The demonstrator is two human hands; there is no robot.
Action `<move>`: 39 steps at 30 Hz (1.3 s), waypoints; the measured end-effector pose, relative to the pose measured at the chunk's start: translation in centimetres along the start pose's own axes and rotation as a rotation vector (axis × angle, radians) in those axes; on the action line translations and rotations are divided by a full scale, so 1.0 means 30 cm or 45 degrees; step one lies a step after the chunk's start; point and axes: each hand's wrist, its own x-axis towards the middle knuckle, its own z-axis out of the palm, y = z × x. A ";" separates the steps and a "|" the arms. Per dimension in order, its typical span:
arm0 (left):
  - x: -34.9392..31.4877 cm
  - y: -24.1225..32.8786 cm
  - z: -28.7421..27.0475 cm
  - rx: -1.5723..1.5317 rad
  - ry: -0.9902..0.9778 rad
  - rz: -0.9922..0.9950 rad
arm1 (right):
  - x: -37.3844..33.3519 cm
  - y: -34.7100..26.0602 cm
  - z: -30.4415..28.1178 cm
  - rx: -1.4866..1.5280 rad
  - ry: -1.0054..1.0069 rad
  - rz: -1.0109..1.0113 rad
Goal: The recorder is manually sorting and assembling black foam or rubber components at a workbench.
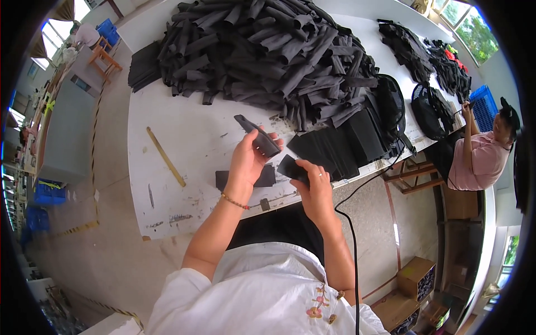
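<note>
My left hand is raised over the white table, its fingers closed round a curled black fabric piece. Beside it, my right hand pinches another dark piece between thumb and fingers. The two held pieces are apart. Below my left wrist, a flat dark piece or small stack lies near the table's front edge, partly covered by my arm. Just past my right hand, flat black pieces are spread in an overlapping row.
A large heap of curled black strips covers the far side of the white table. A yellowish strip lies at left. A black cable runs past my right arm. To the right sits a co-worker in a pink shirt.
</note>
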 end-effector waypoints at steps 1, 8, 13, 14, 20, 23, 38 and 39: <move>-0.005 0.001 0.009 -0.002 0.005 0.000 | -0.001 -0.003 0.000 0.001 -0.005 0.001; -0.012 -0.004 0.017 0.231 0.102 0.151 | 0.023 -0.013 -0.013 -0.046 0.078 -0.106; -0.024 -0.008 0.040 0.275 0.198 0.110 | 0.027 -0.028 -0.007 -0.097 0.108 -0.145; -0.023 -0.008 0.038 0.266 0.191 0.105 | 0.031 -0.028 -0.005 -0.119 0.112 -0.157; -0.010 -0.026 0.030 0.273 0.149 0.055 | 0.052 -0.031 -0.011 -0.220 0.170 -0.233; -0.012 -0.031 0.036 0.285 0.131 0.041 | 0.061 -0.029 -0.020 -0.263 0.182 -0.242; -0.049 -0.057 0.046 0.228 0.036 0.031 | 0.072 -0.011 -0.002 -0.437 0.324 -0.318; -0.053 -0.055 0.050 0.236 0.047 0.040 | 0.073 -0.009 0.001 -0.469 0.329 -0.336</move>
